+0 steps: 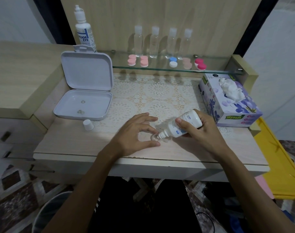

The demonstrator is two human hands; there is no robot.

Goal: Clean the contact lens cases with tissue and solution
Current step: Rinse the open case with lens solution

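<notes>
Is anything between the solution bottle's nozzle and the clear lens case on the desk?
Nothing visible. The right hand tilts the solution bottle so its nozzle sits right at the clear lens case, which the left hand steadies from the side.

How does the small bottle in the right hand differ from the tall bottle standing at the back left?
The small bottle lies tilted in the right hand, nozzle down at the clear lens case; the tall bottle stands upright, untouched. The small bottle is shorter. Its cap appears to be off; the tall bottle's top is on. Both are white with blue labels.
</notes>
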